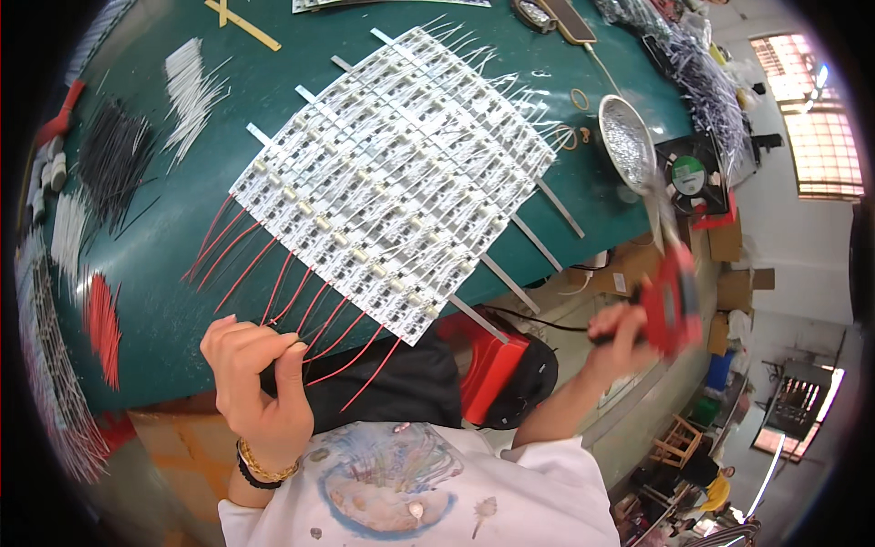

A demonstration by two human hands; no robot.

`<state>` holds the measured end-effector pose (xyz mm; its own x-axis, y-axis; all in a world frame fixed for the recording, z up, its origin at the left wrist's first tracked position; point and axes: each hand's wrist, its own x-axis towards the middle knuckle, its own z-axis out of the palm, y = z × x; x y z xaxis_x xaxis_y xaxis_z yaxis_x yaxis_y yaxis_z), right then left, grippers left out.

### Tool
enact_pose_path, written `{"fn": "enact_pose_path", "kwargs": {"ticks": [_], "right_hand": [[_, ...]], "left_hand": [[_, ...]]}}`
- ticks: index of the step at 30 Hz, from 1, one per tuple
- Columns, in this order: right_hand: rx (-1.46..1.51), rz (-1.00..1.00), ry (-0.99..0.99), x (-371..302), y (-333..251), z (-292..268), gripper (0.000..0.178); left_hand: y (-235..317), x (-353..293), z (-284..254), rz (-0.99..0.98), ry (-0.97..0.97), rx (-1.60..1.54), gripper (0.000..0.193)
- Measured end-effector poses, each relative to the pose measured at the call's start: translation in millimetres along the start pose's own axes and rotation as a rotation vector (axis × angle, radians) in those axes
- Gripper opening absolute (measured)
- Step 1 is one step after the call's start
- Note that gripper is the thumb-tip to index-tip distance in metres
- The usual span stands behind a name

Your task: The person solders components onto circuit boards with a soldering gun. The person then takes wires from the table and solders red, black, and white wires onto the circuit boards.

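Observation:
A panel of joined white circuit boards [365, 173] lies at an angle on the green table, its lower corner jutting past the near edge. Thin white wires spread over it and stick out at its far right side. Red wires [241, 242] hang from its near left edge. Beside their ends, my left hand [251, 369] is closed in a pinch; what sits between thumb and forefinger is too small to make out. My right hand [620, 337] grips a red gun-shaped tool [673, 301], blurred by motion, whose front end points toward a round metal dish [624, 137].
Loose black wires [117, 164], white wires [191, 91] and red wires [104, 328] lie in piles at the left. Flat metal strips [510, 283] poke out under the panel. Past the dish stands a black fan [690, 173]. A red stool [492, 365] is below the table edge.

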<state>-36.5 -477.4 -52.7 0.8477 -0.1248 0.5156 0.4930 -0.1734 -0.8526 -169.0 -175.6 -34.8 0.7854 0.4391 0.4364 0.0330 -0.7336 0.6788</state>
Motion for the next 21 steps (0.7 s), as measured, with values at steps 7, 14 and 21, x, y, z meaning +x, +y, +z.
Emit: {"fn": "enact_pose_path", "kwargs": {"ticks": [7, 14, 21], "right_hand": [[0.083, 0.137, -0.027, -6.4, -10.6, 2.2, 0.065], [0.387, 0.384, -0.306, -66.2, -42.4, -12.8, 0.069], [0.444, 0.55, -0.742, -84.4, -34.3, -27.7, 0.047]], "left_hand": [[8.9, 4.5, 3.9, 0.009, -0.134, -0.003, 0.019], [13.4, 5.2, 31.1, 0.006, -0.173, -0.009, 0.018], [10.1, 3.3, 27.7, 0.008, -0.185, 0.04, 0.019]]}}
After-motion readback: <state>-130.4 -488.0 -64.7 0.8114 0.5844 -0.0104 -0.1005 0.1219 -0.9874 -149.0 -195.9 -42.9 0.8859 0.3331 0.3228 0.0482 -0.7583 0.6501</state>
